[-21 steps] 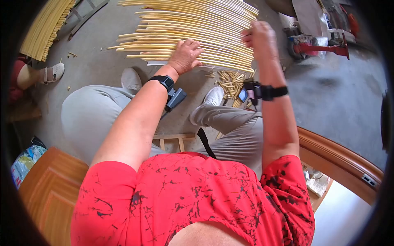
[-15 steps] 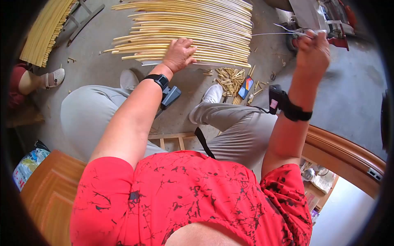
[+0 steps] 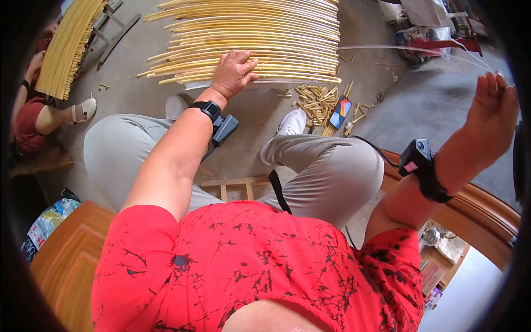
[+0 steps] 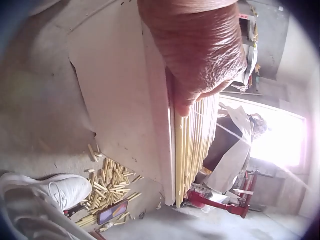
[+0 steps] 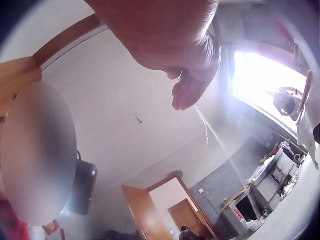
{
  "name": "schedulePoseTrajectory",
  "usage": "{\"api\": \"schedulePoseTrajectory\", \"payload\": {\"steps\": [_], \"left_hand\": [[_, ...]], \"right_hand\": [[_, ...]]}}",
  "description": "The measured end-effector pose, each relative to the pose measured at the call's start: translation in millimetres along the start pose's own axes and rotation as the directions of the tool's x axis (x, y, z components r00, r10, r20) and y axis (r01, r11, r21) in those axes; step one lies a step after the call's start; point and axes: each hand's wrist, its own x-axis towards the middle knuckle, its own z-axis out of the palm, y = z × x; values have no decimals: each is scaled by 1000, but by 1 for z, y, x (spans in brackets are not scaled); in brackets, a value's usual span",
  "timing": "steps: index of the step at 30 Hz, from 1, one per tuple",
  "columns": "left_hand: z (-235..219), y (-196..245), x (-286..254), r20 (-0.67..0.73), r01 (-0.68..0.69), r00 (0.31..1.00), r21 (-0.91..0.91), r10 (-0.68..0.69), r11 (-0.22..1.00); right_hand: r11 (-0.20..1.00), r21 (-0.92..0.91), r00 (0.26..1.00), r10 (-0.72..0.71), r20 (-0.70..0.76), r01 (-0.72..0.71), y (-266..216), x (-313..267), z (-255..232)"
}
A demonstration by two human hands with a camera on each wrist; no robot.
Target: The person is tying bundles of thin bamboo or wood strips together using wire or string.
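Observation:
A row of long, thin wooden sticks (image 3: 265,41) lies side by side in front of me. My left hand (image 3: 229,73) rests on the sticks nearest my body, and in the left wrist view its thumb lies along the edge of the row. Far out to the right, my right hand (image 3: 491,113) is raised and pinches a white thread (image 3: 409,49) at its fingertips. The thread runs taut from the right end of the sticks to that hand. In the right wrist view, the thread (image 5: 215,131) trails down from the fingers, with a loose strand beside it.
Short cut stick pieces (image 3: 315,105) and a phone (image 3: 341,112) lie on the floor by my shoe. At the upper left, another person's hand (image 3: 34,65) is beside a second bundle of sticks (image 3: 69,47). A red metal tool (image 3: 470,45) stands at the upper right.
My right hand has swung from the right end of the sticks far out to the right, drawing the thread out. The left hand has stayed on the sticks.

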Motion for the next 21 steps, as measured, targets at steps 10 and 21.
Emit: {"api": "schedulePoseTrajectory", "payload": {"steps": [10, 21], "left_hand": [[-3, 3, 1, 31, 14, 999, 12, -14, 1000], [2, -11, 10, -60, 68, 994, -259, -87, 963]], "right_hand": [[997, 55, 991, 52, 125, -59, -21, -21, 45], [896, 349, 851, 56, 522, -273, 6, -96, 106]]}}
